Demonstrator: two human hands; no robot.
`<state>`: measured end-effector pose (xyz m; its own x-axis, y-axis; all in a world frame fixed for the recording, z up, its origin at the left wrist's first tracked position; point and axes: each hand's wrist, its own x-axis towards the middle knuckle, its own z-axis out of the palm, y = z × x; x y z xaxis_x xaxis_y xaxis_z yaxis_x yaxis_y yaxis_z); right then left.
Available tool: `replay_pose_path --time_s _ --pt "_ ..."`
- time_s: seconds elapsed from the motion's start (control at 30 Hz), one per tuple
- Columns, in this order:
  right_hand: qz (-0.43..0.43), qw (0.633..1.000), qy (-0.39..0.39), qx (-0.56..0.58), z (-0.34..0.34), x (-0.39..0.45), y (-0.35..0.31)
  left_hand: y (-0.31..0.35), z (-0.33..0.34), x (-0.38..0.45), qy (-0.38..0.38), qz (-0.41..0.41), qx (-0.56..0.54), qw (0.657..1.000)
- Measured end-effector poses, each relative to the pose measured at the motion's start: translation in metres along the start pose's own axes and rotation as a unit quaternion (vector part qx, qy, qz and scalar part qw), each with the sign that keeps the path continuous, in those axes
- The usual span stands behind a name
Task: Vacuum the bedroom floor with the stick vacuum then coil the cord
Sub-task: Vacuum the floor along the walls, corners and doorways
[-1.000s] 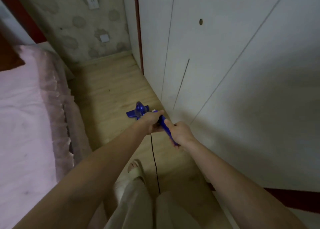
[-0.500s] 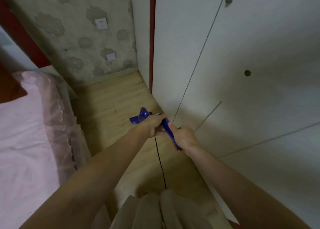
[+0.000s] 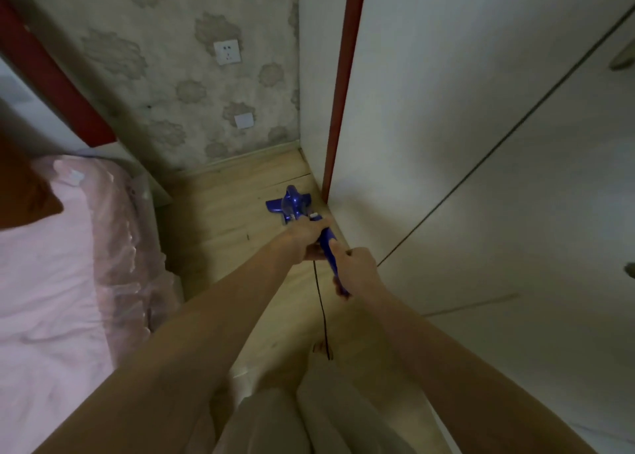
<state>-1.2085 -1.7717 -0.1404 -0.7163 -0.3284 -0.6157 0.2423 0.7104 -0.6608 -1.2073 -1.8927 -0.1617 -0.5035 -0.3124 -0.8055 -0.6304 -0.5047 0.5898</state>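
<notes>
Blue plastic stick vacuum (image 3: 294, 203): glossy, with a flat winged floor head and a slim blue handle rising toward me. The head sits on the light wood-plank floor (image 3: 220, 220), in the far corner where the wardrobe's edge meets the back wall, just beside the wardrobe base. A thin black cord (image 3: 321, 311) hangs from the handle between my hands and drops toward my feet.

Room as I see it: narrow strip of floor between a bed with a pink ruffled cover (image 3: 51, 264) on the left and a tall white wardrobe (image 3: 481, 144) with a red vertical trim strip on the right. Back wall has grey flower-patterned wallpaper (image 3: 165, 75), a white socket (image 3: 226, 52) and a smaller white plate below it.

Grip: my left hand (image 3: 304, 239) is curled round the handle's forward part, my right hand (image 3: 357, 269) clenched round the rear end. Both arms are extended.
</notes>
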Motion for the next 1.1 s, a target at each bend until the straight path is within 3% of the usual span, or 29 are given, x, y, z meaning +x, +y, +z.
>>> replay_pose_path --time_s 0.37,0.67,1.1 --pt "-0.009 1.000 0.007 -0.023 0.005 0.109 -0.099 0.107 -0.034 0.096 -0.018 0.008 -0.022 1.000" --pt "0.020 0.999 0.026 0.007 0.063 0.169 -0.164 0.174 -0.095 0.154 -0.035 0.008 0.042 0.998" --pt "0.040 0.997 0.041 -0.050 0.057 0.157 -0.143 0.157 -0.084 0.146 -0.052 0.000 0.070 0.996"
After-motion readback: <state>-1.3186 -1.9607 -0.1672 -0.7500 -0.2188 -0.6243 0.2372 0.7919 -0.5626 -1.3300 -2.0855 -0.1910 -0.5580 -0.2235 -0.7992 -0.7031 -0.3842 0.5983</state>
